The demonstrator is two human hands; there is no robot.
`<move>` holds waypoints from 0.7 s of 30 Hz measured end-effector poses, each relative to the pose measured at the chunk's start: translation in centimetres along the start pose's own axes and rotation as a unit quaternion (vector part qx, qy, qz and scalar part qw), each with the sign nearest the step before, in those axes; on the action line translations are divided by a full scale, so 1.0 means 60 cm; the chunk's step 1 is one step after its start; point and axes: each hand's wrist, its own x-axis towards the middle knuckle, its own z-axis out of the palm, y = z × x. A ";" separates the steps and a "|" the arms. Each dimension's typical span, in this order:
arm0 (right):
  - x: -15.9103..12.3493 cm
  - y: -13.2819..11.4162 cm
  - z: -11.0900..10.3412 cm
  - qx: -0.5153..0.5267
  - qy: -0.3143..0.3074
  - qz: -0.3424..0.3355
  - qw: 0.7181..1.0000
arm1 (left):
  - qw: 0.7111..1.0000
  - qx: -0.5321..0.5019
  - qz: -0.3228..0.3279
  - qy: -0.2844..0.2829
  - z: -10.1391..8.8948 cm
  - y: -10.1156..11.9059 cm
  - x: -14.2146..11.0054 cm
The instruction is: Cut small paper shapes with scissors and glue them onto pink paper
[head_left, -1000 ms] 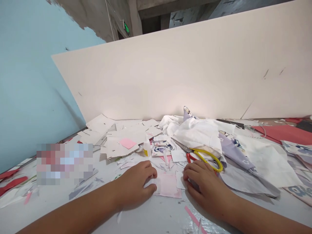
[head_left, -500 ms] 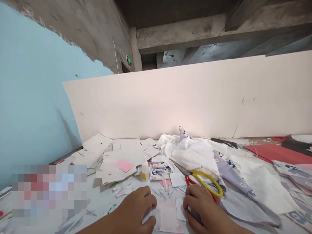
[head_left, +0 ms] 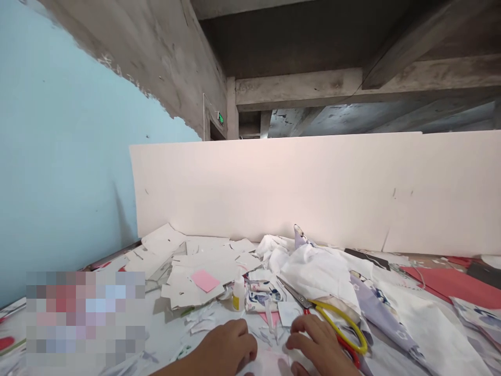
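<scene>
My left hand (head_left: 233, 344) is low in the middle of the head view. Its fingers bend loosely and its thumb is mostly below the picture edge, with nothing visible in its grasp. To its right, my right hand (head_left: 319, 347) has fingers apart, bent over the table beside a pale pink piece (head_left: 274, 361) lying flat between both hands. Whether the fingertips touch that piece I cannot tell. Scissors with one yellow and one red handle (head_left: 344, 326) lie close to my right hand. Ahead stand a small white glue bottle (head_left: 238, 293) and a folded patterned cloth (head_left: 260, 292).
Cardboard pieces (head_left: 195, 269) with a pink square (head_left: 205, 281) lie back left. White cloth (head_left: 317, 271) and lilac patterned fabric (head_left: 379, 308) are heaped right, with red sheets (head_left: 457, 284) beyond. A tall pale board (head_left: 274, 188) borders the back; a blue wall (head_left: 66, 172) stands left.
The view has tilted up, so things sit lower in the picture. My hands remain beside the pale pink piece, and my right-hand fingers look more spread.
</scene>
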 end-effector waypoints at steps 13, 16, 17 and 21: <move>0.168 -0.084 0.024 0.179 -0.146 0.088 0.969 | 0.997 -0.046 0.027 0.053 -0.024 0.021 -0.028; 0.178 -0.084 0.030 0.134 -0.130 0.039 0.982 | 0.997 -0.041 0.021 0.068 -0.024 0.023 -0.032; 0.176 -0.084 0.029 0.114 -0.119 0.019 0.986 | 0.996 -0.042 0.024 0.073 -0.024 0.024 -0.033; 0.158 -0.078 0.020 0.064 -0.087 -0.032 0.994 | 0.995 -0.044 0.040 0.083 -0.021 0.024 -0.036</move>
